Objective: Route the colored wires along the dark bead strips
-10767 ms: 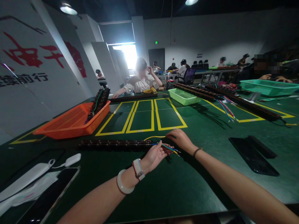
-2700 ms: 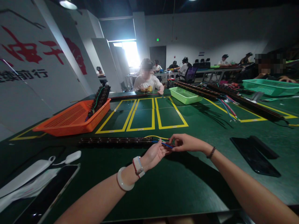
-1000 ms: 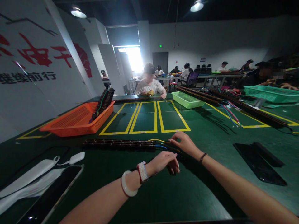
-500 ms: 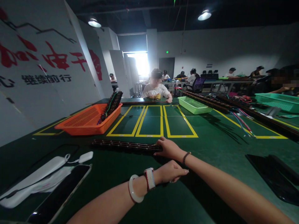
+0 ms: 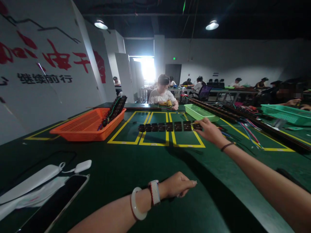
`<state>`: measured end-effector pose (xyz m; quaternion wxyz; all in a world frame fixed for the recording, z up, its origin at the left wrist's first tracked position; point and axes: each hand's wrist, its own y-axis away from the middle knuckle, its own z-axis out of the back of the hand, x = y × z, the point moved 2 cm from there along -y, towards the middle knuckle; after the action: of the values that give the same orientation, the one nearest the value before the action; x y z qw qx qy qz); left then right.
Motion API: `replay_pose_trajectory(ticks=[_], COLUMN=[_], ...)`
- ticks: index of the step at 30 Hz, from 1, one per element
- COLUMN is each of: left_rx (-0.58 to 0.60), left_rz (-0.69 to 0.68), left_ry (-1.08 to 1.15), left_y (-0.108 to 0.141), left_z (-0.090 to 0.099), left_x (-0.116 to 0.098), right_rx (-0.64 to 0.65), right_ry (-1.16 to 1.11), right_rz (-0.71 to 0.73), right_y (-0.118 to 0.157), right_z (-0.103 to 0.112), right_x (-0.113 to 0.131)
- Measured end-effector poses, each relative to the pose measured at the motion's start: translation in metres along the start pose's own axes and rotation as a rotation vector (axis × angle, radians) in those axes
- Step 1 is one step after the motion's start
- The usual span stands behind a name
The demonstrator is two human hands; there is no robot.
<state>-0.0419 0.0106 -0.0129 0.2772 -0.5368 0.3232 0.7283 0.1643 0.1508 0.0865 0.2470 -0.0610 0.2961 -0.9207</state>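
My right hand (image 5: 211, 132) is closed around the right end of a long, dark, segmented strip (image 5: 162, 127). The strip is held level above the yellow-lined part of the green table, pointing left, and a few thin wires show near the gripped end. Closer to me, my left hand (image 5: 179, 185) is low over the table, fingers curled and pressed together, with nothing visible in them. An orange basket (image 5: 84, 136) stands to the left, and a bundle of similar dark strips (image 5: 115, 110) leans out of it.
A phone (image 5: 58, 200) and a white case with a strap (image 5: 34, 179) lie at the left front. Light green (image 5: 200, 113) and teal (image 5: 286, 111) baskets stand to the right, with long dark strips (image 5: 218, 111) and coloured wires between them. Across the table sits a person (image 5: 162, 95).
My right hand has lifted the dark strip off the table and carried it forward and right, turning its face. My left hand has hardly moved, staying closed.
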Motion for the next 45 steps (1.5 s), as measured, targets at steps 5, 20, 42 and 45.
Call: replay_pose_trajectory(ticks=[5,20,42,45], left_rx=[0.02,0.028,0.034,0.014], left_rz=[-0.036,0.036,0.078,0.081], left_ry=[0.043,0.082,0.127,0.142], left_y=[0.002,-0.001,-0.005,-0.007], left_z=[0.002,0.007,0.006,0.005], left_x=[-0.002,0.0,0.006,0.009], right_rx=[-0.126,-0.215,-0.256,-0.228], right_ry=[0.284,0.522,0.209,0.156], right_rz=[-0.206,-0.465,-0.678,-0.416], right_y=[-0.019,-0.056,-0.053,-0.071], right_z=[0.026,-0.011,-0.076,-0.089], right_x=[-0.081,-0.156,-0.163,-0.112])
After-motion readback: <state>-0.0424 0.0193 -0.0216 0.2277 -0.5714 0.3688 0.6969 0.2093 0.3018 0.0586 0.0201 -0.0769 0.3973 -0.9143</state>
